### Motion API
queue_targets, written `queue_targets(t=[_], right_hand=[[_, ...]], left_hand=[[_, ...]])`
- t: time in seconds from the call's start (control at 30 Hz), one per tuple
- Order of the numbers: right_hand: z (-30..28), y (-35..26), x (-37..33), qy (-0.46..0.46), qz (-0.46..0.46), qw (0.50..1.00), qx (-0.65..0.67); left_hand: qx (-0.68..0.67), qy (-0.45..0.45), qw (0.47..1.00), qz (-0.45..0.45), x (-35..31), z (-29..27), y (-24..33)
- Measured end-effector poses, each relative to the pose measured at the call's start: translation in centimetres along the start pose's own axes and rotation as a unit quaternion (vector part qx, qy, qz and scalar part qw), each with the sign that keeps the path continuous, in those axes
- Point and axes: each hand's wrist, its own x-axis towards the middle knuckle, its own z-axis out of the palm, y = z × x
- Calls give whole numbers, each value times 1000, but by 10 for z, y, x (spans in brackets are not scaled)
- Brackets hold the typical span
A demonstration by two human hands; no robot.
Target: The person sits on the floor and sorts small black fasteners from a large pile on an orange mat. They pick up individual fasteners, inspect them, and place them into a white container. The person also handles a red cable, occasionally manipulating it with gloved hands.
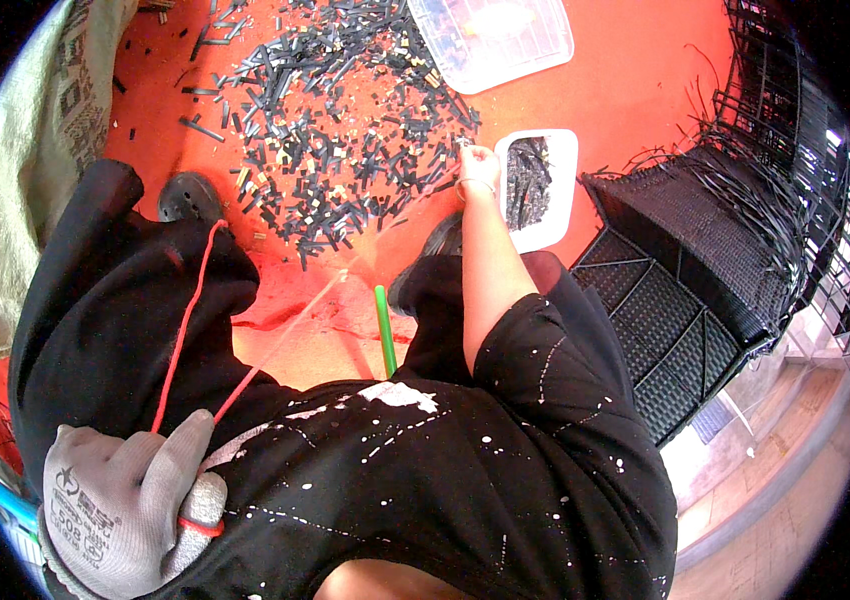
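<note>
Red sheeting (645, 110) is spreading across the floor, and at its right side we are seeing a black woven structure with an open lattice (670, 325), bristling with loose strand ends. Ahead, a broad scatter of short black and tan pieces (340, 150) is covering the sheeting, while a white, round-cornered plastic tub (566, 165) is holding more black strips (528, 185). Low at the left, in a grey knitted glove, the left hand (120, 500) is folding its fingers over a thin red cord (191, 320); just beside the tub, the bare right hand (478, 170) is pressing its fingertips together, on something too small for us to tell. The cord is running from the glove in two lengths: one reaching a black clog (188, 197), perhaps serving as an anchor, the other slanting toward the right hand and blurring on its way. A loop is circling one gloved digit. For good work here, we are favouring light, even tension, a planted foot, lengths kept uncrossed above the scatter, and a loop never biting.
</note>
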Motion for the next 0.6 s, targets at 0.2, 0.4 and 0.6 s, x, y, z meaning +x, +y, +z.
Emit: queue_targets(t=[0.2, 0.4, 0.6], right_hand=[[4, -36, -25, -50, -16, 998, -23], [3, -29, -22, -64, -72, 984, -149], [6, -64, -22, -108, -39, 960, -256]], left_hand=[[2, -14, 1000, -8, -1, -3, 3], [10, -5, 1000, 2, 4, -2, 1], [8, 11, 1000, 1, 1, -1, 5]])
